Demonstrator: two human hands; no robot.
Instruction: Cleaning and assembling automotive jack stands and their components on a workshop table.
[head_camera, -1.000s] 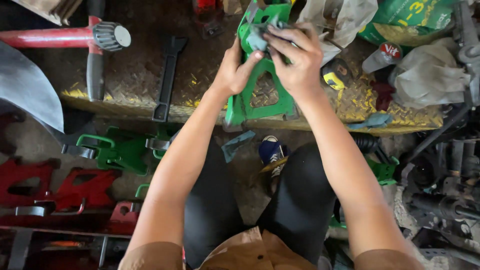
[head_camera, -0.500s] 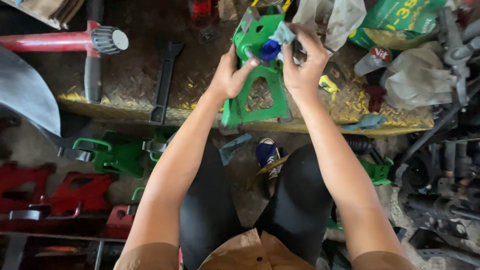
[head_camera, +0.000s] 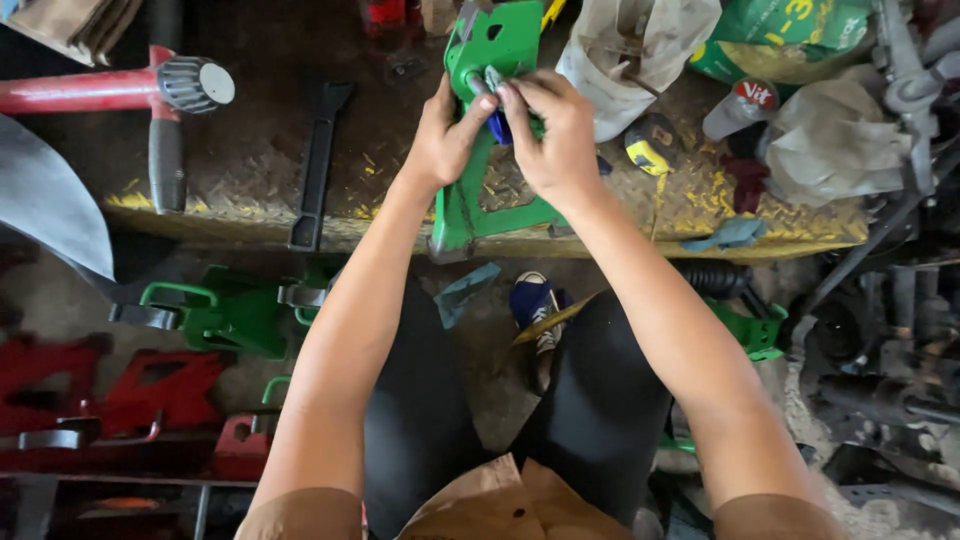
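Head view: gripping a green metal bracket (head_camera: 478, 205) standing upright on the bench (head_camera: 250, 160), left hand (head_camera: 445, 140) wrapping its left edge, right hand (head_camera: 555, 135) pinching a small blue piece (head_camera: 497, 127) against its upper part. Lying left of the hands, a black flat bar (head_camera: 315, 165) and a red tool with grey cap (head_camera: 120, 88); sitting right of them, a yellow tape measure (head_camera: 650, 143).
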